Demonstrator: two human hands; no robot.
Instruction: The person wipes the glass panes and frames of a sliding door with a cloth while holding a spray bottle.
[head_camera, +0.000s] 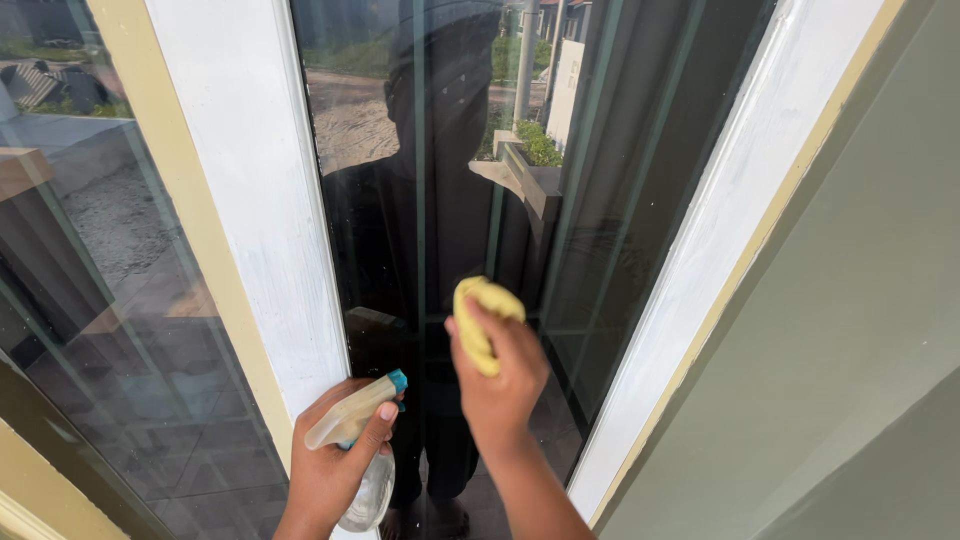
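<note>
While the right hand (500, 375), low in the middle of the frame, clenches a bunched yellow cloth (483, 318) against the dark glass pane (450, 180), the left hand (335, 465) at lower left grips a clear spray bottle (362, 440), which could slip if wet.

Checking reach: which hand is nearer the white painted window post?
Left. The left hand, holding a clear spray bottle, overlaps the white painted window post; the right hand is over the glass.
</note>
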